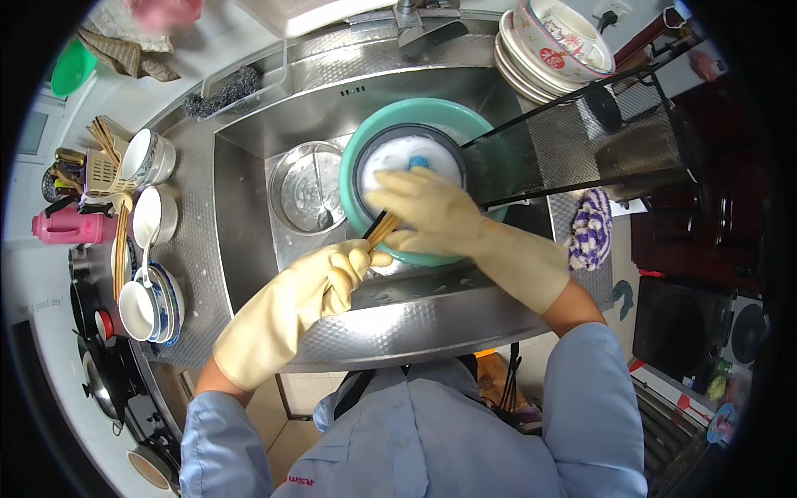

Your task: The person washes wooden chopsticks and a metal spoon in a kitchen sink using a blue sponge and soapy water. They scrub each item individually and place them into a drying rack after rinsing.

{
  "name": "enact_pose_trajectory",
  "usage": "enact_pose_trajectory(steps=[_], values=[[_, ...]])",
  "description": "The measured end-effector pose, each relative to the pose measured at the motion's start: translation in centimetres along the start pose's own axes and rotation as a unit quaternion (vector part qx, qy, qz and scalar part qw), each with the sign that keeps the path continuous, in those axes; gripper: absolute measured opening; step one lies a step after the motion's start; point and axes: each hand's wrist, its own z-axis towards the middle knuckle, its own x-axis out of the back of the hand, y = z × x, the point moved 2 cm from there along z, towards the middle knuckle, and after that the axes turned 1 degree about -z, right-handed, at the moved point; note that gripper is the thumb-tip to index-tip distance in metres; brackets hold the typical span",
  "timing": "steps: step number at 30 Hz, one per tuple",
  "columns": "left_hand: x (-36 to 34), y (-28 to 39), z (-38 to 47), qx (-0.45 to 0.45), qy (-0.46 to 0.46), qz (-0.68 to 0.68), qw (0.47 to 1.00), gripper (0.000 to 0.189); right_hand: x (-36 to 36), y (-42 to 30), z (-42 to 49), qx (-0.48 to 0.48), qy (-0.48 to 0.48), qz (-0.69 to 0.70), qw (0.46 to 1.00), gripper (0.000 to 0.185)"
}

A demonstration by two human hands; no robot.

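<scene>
Both my hands wear cream rubber gloves. My left hand (pixel 345 274) is closed around one end of a bundle of wooden chopsticks (pixel 384 229) with a dark stick beside them, over the basin's near rim. At their far end is my right hand (pixel 429 208), slightly blurred, palm down; whether its fingers grip them I cannot tell. Beneath it, a dark-rimmed bowl of white suds (pixel 389 152) with a blue item (pixel 418 162) in it sits in a green plastic basin (pixel 364 124). Left of the basin, a round metal pan (pixel 299 187) holding a spoon or ladle lies in the steel sink (pixel 246 180).
Stacked bowls (pixel 149 159) and plates (pixel 171 305) line the left counter, near a utensil basket (pixel 106 171). More dishes (pixel 529 68) are piled at the back right. A black-framed mesh rack (pixel 573 140) reaches over the sink's right side. The faucet (pixel 414 28) is behind.
</scene>
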Motion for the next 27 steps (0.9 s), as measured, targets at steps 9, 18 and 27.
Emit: enact_pose_trajectory(steps=[9,18,27], values=[[-7.0,1.1,-2.0,-0.102,0.08,0.286,0.949,0.054,-0.6,0.2,0.6,-0.155,-0.275,0.049,0.948,0.029],[-4.0,0.1,-0.3,-0.297,0.019,0.488,0.821,0.066,1.4,-4.5,-0.2,-0.202,-0.123,0.769,0.594,0.046],[-2.2,1.2,5.1,-0.324,-0.058,0.286,0.9,0.04,-2.4,-3.2,-0.7,-0.28,-0.191,0.747,0.571,0.046]])
